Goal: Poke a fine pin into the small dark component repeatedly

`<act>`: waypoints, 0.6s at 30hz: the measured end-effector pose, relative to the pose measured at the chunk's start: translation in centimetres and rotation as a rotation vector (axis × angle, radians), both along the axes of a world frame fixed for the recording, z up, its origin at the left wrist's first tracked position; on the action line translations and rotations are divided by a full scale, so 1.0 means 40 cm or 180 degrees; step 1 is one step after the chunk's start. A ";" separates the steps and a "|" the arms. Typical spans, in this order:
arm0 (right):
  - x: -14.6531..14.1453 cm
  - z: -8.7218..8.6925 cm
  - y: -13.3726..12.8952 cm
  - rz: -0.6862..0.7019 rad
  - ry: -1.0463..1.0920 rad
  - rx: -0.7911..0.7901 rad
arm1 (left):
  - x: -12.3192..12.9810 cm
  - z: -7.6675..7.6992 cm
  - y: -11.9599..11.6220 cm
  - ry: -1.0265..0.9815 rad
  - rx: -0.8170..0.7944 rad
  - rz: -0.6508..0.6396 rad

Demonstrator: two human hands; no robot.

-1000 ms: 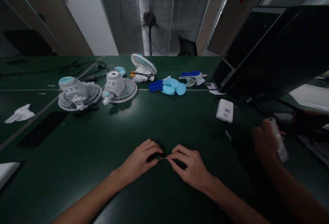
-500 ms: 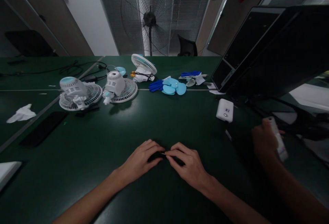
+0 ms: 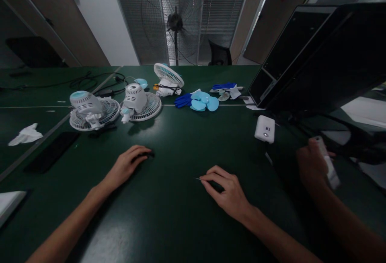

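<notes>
My left hand (image 3: pixel 128 165) rests low over the green table, its fingers closed on a small black piece (image 3: pixel 151 154) whose kind I cannot make out. Between thumb and fingertips, my right hand (image 3: pixel 224 190) pinches a thin, needle-like metal piece (image 3: pixel 197 179) that points left. The two hands are well apart, with bare table surface between them. Most of the black piece is hidden by the left fingers.
Beyond my hands lie white desk fans (image 3: pixel 137 100), a light blue fan blade (image 3: pixel 204 102) and blue gloves (image 3: pixel 183 100). A white box-like device (image 3: pixel 265 129) stands right, near a large monitor (image 3: pixel 325 58). Another person's hand (image 3: pixel 312 164) holds a phone (image 3: pixel 328 162).
My left hand has moved left and farther from me with the black piece, away from my right hand. My right hand stays nearly in place, still pinching the thin piece.
</notes>
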State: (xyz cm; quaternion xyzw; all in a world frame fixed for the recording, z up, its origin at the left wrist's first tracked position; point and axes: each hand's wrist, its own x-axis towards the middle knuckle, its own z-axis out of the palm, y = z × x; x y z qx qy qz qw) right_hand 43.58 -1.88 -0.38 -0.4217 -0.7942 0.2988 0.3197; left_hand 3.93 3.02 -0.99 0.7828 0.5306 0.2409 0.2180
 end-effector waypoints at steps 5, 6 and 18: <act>-0.001 0.002 0.000 -0.0011 -0.0022 -0.0022 | -0.192 -0.009 0.030 0.0242 0.0135 0.0917; -0.001 0.003 0.000 -0.0010 -0.0018 -0.0039 | -0.207 -0.011 0.029 0.0265 0.0134 0.0991; -0.002 0.005 0.003 0.0021 0.0046 -0.0043 | -0.263 0.022 0.001 0.0253 -0.0022 0.1353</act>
